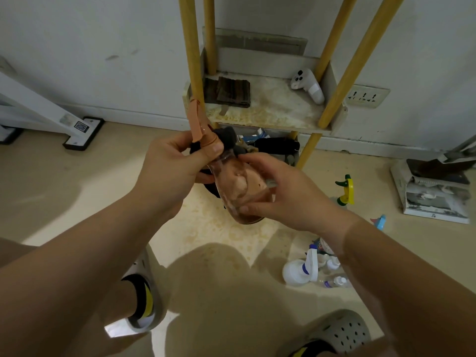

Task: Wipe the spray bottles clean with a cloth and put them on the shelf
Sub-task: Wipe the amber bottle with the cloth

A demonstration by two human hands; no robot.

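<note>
Hands: two; left hand (pixel 167 163) grips the peach spray head, right hand (pixel 291 194) cups the bottle body
Held bottle: one clear spray bottle (pixel 239 186) with brownish residue inside, tilted, held in the air in front of the shelf, between both hands
Left fingers: curled round the spray head (pixel 203 136), thumb pressed on its top
Right fingers: wrapped round the bottle's lower body, thumb across the front
Cloth: one dark cloth (pixel 226 137), bunched at the bottle's neck, partly hidden behind the left hand; which hand holds it cannot be told
Bottles on the floor: one yellow and green sprayer (pixel 346 189) to the right; one blue nozzle (pixel 380 221) just beyond the right wrist; one white bottle with a blue trigger (pixel 298 270) near right, with a few small bottles beside it, count unclear
Shelf: one unit with four yellow posts; stained board (pixel 278 109) carries one folded dark towel (pixel 231 91) at left and one white controller (pixel 307 85) at right
Lower tier: dark clutter, not identifiable
Floor: beige, stained in front of the shelf (pixel 211 228)
Room: white wall, one wall socket (pixel 365 96) right of the shelf, stack of printed papers (pixel 435 199) far right
</note>
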